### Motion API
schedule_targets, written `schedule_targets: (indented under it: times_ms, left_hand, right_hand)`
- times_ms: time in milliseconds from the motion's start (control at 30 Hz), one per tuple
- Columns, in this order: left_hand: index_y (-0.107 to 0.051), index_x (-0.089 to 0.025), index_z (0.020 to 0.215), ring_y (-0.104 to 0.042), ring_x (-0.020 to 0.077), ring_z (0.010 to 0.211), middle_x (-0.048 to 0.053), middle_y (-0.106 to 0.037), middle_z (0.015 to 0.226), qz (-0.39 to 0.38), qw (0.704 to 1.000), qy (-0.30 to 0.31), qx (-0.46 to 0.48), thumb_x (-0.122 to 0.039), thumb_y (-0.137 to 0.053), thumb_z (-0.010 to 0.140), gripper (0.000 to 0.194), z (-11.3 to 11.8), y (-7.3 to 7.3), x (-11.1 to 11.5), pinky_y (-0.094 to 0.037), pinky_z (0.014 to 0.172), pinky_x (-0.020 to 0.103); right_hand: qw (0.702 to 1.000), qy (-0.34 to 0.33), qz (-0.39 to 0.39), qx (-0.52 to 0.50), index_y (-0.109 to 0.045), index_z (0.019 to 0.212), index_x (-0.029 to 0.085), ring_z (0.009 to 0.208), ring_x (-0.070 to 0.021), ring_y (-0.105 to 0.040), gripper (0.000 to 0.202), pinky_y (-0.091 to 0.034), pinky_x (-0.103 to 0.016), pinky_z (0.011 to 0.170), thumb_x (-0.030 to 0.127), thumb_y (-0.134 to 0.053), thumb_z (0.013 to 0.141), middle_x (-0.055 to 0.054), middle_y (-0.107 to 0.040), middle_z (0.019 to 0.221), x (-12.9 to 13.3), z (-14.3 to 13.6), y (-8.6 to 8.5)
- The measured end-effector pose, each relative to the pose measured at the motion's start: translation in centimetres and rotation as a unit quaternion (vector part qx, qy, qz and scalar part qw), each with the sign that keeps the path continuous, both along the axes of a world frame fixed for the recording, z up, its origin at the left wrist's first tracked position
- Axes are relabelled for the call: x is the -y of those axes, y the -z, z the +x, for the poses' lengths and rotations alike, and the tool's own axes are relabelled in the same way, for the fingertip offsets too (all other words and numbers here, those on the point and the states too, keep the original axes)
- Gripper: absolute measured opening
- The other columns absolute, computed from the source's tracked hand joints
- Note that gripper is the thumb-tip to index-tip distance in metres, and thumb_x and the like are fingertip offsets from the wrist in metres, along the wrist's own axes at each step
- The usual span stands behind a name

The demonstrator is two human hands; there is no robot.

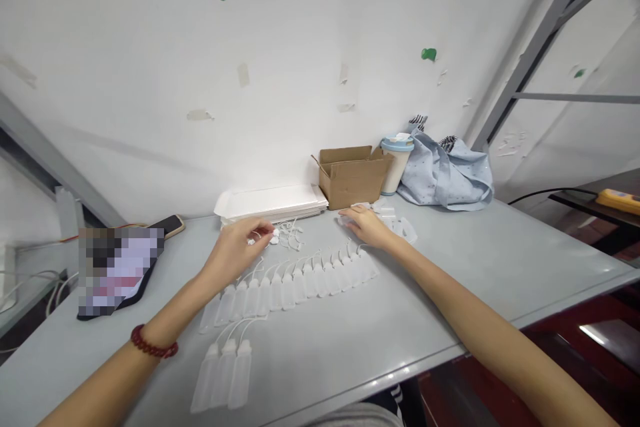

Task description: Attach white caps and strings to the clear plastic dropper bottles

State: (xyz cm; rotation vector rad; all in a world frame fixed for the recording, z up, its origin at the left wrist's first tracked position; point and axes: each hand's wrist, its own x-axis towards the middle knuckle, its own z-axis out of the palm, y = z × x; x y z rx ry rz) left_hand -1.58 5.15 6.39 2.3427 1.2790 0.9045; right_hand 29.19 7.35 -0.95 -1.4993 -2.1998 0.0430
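Observation:
My left hand (244, 245) is closed in a pinch, thumb and forefinger meeting on a white cord (274, 235) with a small white end piece. Beside its fingertips lies a loose tangle of thin white cords (291, 235). My right hand (367, 225) reaches to a pile of clear plastic sleeves (400, 227), its fingers bent over a translucent sleeve (344, 219). Nearer to me runs a slanting row of several translucent sleeves (288, 290), each with a white cord at its top. Three more corded sleeves (226, 373) lie side by side at the front left.
Behind my hands are stacked flat white boxes (273, 201) and an open cardboard box (356, 183). A lidded cup (397, 163) and a light blue cloth bag (445, 173) stand at the back right. On the left are a phone with a blurred screen (123, 273) and another dark device (167, 227).

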Motion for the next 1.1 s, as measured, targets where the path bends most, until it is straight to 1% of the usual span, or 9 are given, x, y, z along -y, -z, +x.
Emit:
schedule_targets:
  times_ms: [200, 300, 367, 433, 500, 567, 667, 800, 1100]
  left_hand:
    - [-0.067, -0.019, 0.088, -0.065, 0.0210, 0.084, 0.004, -0.071, 0.092, -0.068, 0.988, -0.070, 0.117, -0.040, -0.062, 0.075, 0.025, -1.3, 0.9, 2.3, -0.052, 0.078, 0.031]
    - [-0.069, -0.019, 0.086, -0.065, 0.0223, 0.087, 0.005, -0.071, 0.093, -0.091, 0.979, -0.085, 0.161, -0.041, -0.066, 0.072, 0.027, -1.4, 0.9, 3.1, -0.053, 0.079, 0.032]
    - [-0.070, -0.019, 0.085, -0.065, 0.0228, 0.088, 0.005, -0.071, 0.091, -0.134, 0.969, -0.086, 0.191, -0.040, -0.069, 0.070, 0.026, -1.1, 0.8, 3.5, -0.053, 0.079, 0.032]
    - [-0.071, -0.020, 0.086, -0.065, 0.0232, 0.089, 0.004, -0.072, 0.089, -0.191, 0.951, -0.077, 0.232, -0.038, -0.073, 0.067, 0.027, -0.8, 0.7, 3.9, -0.052, 0.081, 0.033]
    - [-0.070, -0.019, 0.088, -0.066, 0.0234, 0.090, 0.005, -0.072, 0.088, -0.249, 0.925, -0.058, 0.281, -0.036, -0.076, 0.065, 0.030, -0.4, 0.8, 4.3, -0.052, 0.084, 0.035]
    - [-0.070, -0.019, 0.089, -0.067, 0.0226, 0.088, 0.004, -0.072, 0.086, -0.304, 0.894, -0.030, 0.328, -0.034, -0.077, 0.064, 0.030, 0.0, 0.9, 4.7, -0.051, 0.086, 0.037]
    - [-0.070, -0.018, 0.085, -0.067, 0.0200, 0.085, 0.004, -0.072, 0.084, -0.364, 0.845, 0.016, 0.391, -0.029, -0.076, 0.067, 0.021, 0.6, 1.2, 5.3, -0.051, 0.089, 0.036]
    - [-0.071, -0.018, 0.083, -0.067, 0.0165, 0.085, 0.002, -0.071, 0.083, -0.401, 0.812, 0.039, 0.422, -0.023, -0.073, 0.071, 0.013, 1.1, 1.5, 5.7, -0.051, 0.091, 0.031]
    - [-0.071, -0.017, 0.081, -0.065, 0.0139, 0.080, 0.001, -0.071, 0.079, -0.423, 0.807, 0.053, 0.409, -0.024, -0.073, 0.072, 0.012, 1.3, 1.7, 6.0, -0.050, 0.086, 0.027]
  right_hand:
    - [0.996, 0.033, 0.036, -0.073, -0.061, 0.105, 0.012, 0.100, -0.0285, -0.052, 0.025, -0.040, -0.042, 0.087, 0.012, -0.053, 0.082, -0.014, -0.065, 0.102, 0.5, -0.4, -1.0]
    - [0.989, 0.046, 0.055, -0.128, -0.057, 0.112, 0.015, 0.094, -0.0244, -0.054, 0.029, -0.043, -0.038, 0.082, 0.016, -0.051, 0.083, -0.012, -0.064, 0.105, 1.6, -1.5, -2.4]
    - [0.981, 0.031, 0.039, -0.188, -0.053, 0.116, 0.018, 0.083, -0.0192, -0.057, 0.032, -0.047, -0.032, 0.072, 0.022, -0.052, 0.084, -0.009, -0.063, 0.105, 2.8, -2.8, -3.4]
    - [0.930, -0.034, -0.044, -0.362, -0.054, 0.112, 0.021, 0.079, -0.0161, -0.058, 0.031, -0.047, -0.029, 0.069, 0.027, -0.057, 0.082, -0.006, -0.063, 0.101, 4.4, -4.3, -4.3]
    - [0.873, -0.068, -0.128, -0.467, -0.058, 0.100, 0.022, 0.076, -0.0143, -0.059, 0.025, -0.047, -0.027, 0.067, 0.030, -0.064, 0.077, -0.003, -0.064, 0.097, 6.0, -5.9, -4.8]
    - [0.826, -0.089, -0.214, -0.514, -0.060, 0.093, 0.020, 0.074, -0.0145, -0.060, 0.024, -0.047, -0.028, 0.068, 0.031, -0.068, 0.074, -0.002, -0.066, 0.086, 7.4, -7.3, -5.0]
    - [0.779, -0.116, -0.293, -0.542, -0.062, 0.090, 0.019, 0.074, -0.0132, -0.061, 0.025, -0.046, -0.027, 0.072, 0.030, -0.073, 0.070, -0.001, -0.066, 0.081, 8.6, -8.8, -4.7]
    - [0.742, -0.129, -0.336, -0.566, -0.063, 0.084, 0.019, 0.077, -0.0120, -0.061, 0.023, -0.044, -0.025, 0.074, 0.029, -0.076, 0.068, -0.001, -0.066, 0.089, 9.0, -9.5, -4.2]
    - [0.713, -0.165, -0.353, -0.583, -0.061, 0.084, 0.018, 0.080, -0.0140, -0.064, 0.025, -0.045, -0.028, 0.079, 0.029, -0.077, 0.068, -0.002, -0.067, 0.087, 9.0, -9.6, -4.2]
